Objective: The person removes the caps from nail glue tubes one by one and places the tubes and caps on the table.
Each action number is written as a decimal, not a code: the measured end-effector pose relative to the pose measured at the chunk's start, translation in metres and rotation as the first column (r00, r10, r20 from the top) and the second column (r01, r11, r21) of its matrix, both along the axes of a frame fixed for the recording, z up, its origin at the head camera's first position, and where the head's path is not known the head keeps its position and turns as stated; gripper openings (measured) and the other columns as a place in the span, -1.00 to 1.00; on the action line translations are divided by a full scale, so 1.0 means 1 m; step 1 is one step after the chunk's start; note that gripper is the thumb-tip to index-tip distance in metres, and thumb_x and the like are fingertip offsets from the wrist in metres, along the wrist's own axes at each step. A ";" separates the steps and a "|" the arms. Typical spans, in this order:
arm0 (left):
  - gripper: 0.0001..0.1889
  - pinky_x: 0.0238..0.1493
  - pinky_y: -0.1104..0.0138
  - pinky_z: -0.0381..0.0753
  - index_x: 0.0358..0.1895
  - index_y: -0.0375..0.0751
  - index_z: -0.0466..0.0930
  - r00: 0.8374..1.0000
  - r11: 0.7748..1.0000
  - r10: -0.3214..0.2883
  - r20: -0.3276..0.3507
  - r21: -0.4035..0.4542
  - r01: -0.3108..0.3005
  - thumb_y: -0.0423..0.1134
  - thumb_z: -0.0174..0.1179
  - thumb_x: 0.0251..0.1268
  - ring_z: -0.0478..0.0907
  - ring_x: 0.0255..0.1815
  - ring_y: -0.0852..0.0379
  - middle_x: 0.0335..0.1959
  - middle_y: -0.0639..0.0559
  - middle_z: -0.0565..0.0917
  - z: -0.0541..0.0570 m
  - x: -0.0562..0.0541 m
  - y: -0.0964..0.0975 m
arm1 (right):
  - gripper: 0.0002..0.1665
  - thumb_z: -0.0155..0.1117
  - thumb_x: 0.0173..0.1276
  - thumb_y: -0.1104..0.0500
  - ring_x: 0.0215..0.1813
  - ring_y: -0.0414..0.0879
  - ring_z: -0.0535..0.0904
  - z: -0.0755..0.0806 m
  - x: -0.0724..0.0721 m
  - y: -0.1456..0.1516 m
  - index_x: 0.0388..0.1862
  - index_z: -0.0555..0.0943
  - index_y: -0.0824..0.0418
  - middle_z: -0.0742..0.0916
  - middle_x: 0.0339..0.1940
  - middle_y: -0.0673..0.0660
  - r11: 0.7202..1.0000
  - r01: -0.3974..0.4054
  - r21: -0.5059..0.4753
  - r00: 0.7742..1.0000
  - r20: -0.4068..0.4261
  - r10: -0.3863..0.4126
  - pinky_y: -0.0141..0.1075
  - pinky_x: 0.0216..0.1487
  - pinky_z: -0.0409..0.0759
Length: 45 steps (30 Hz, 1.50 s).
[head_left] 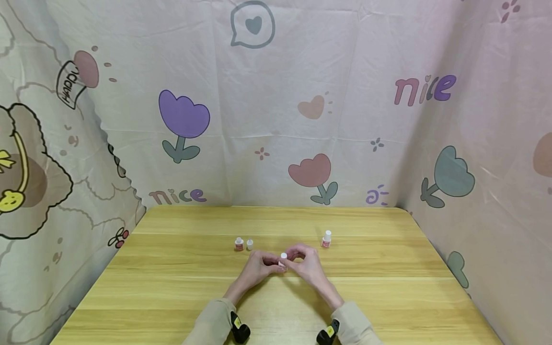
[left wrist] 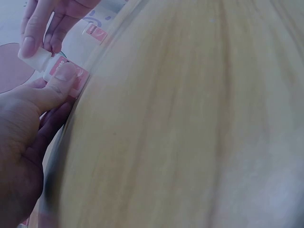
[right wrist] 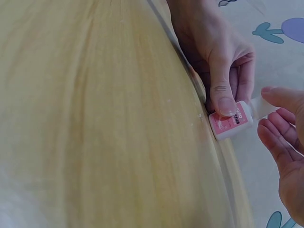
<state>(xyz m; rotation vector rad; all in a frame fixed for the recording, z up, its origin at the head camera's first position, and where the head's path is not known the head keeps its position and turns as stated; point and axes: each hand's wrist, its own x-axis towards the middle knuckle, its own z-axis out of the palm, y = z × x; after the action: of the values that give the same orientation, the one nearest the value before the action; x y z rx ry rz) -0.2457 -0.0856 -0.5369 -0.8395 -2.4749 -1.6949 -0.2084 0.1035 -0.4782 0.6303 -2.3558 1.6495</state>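
In the head view, a small white bottle with a pink label (right wrist: 230,122) stands upright on the table between the two hands. My left hand (head_left: 258,268) grips its body, thumb across the label. With thumb and fingers, my right hand (head_left: 307,264) pinches its white cap (left wrist: 35,59), which sits at the bottle's top. Both wrist views show the two hands meeting at this bottle. Beyond the left hand stands a like bottle (head_left: 239,245) without a tall cap, with a loose white cap (head_left: 249,245) beside it.
A third bottle (head_left: 326,239), tall cap on, stands beyond the right hand. The wooden table (head_left: 172,297) reaches back to a patterned cloth (head_left: 258,120), which also hangs along both sides. Black wrist cameras (head_left: 239,328) sit by the sleeves.
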 end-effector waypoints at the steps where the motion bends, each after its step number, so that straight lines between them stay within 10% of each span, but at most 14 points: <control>1: -0.87 -0.30 0.51 0.63 -0.27 -0.17 0.83 1.000 1.000 0.002 0.000 -0.001 -0.002 -0.28 0.50 0.09 0.67 -0.39 0.42 -0.36 -0.05 0.84 0.000 0.000 0.000 | -0.81 0.49 0.14 0.44 -0.31 0.07 0.72 0.000 0.000 0.000 -0.25 0.69 0.46 0.77 -0.32 0.36 1.000 -0.005 -0.001 1.000 -0.009 0.005 0.05 -0.10 0.73; 45: -0.81 -0.20 0.47 0.69 -0.20 -0.21 0.82 1.000 1.000 -0.014 0.019 0.002 0.014 -0.25 0.49 0.10 0.74 -0.31 0.33 -0.28 -0.08 0.84 0.000 -0.001 -0.001 | -0.82 0.43 0.15 0.50 -0.25 0.01 0.70 -0.001 -0.001 0.000 -0.24 0.68 0.49 0.76 -0.25 0.38 0.999 -0.042 -0.025 0.999 -0.018 0.042 0.04 -0.04 0.73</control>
<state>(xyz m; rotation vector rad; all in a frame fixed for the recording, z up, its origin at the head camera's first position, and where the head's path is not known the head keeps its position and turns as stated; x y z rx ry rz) -0.2465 -0.0862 -0.5371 -0.8463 -2.4847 -1.7177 -0.2095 0.1032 -0.4795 0.6917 -2.3212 1.6812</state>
